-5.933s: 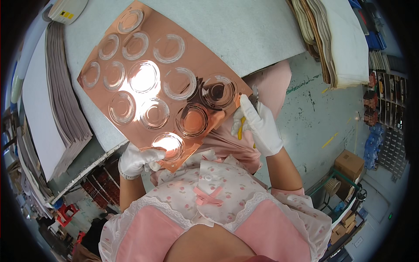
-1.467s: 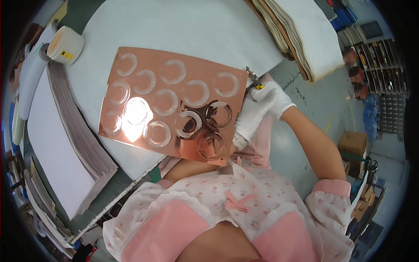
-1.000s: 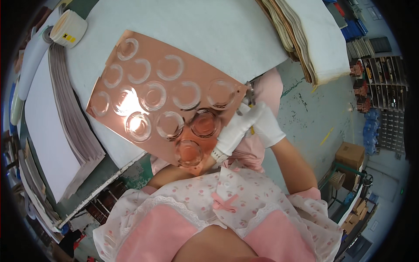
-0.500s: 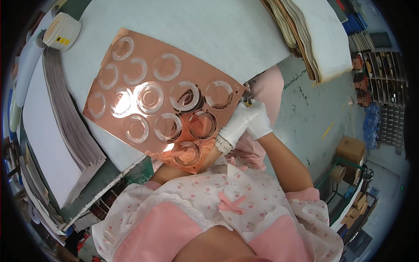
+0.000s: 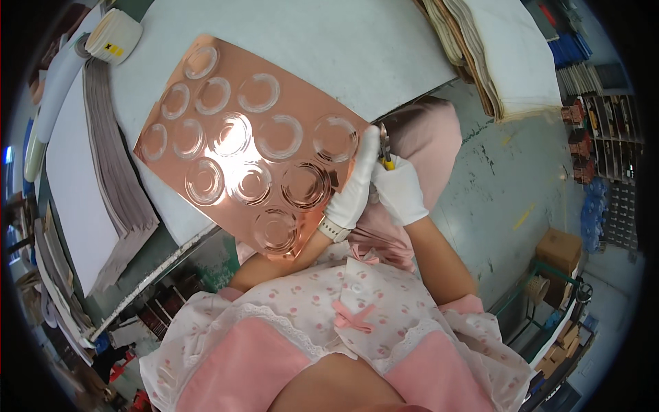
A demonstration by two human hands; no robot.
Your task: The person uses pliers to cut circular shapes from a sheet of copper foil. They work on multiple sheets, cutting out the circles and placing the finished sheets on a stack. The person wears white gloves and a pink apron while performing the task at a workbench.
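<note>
My left hand (image 5: 351, 191), in a white glove with a watch at the wrist, grips the right edge of a shiny copper-coloured sheet (image 5: 226, 81). Several raised round rings stand out across the sheet, which is tilted over the table. Gloved in white too, my right hand (image 5: 399, 191) is closed around a pair of pliers (image 5: 386, 152) with yellow and black handles. The metal jaws point away from me, just beside the left hand's fingers and the sheet's right corner. Some right-hand fingers are hidden behind the glove.
Beneath the sheet lies a pale table surface (image 5: 322, 41). A stack of large paper sheets (image 5: 113, 172) is on the left, with a white tub (image 5: 115, 36) behind it. Another sheet stack (image 5: 473, 55) overhangs at the far right. A cardboard box (image 5: 558, 248) stands lower right.
My right hand has drawn slightly apart from the left, so the pliers show more fully. The sheet's right corner has shifted up and left, and the glare on it has moved.
</note>
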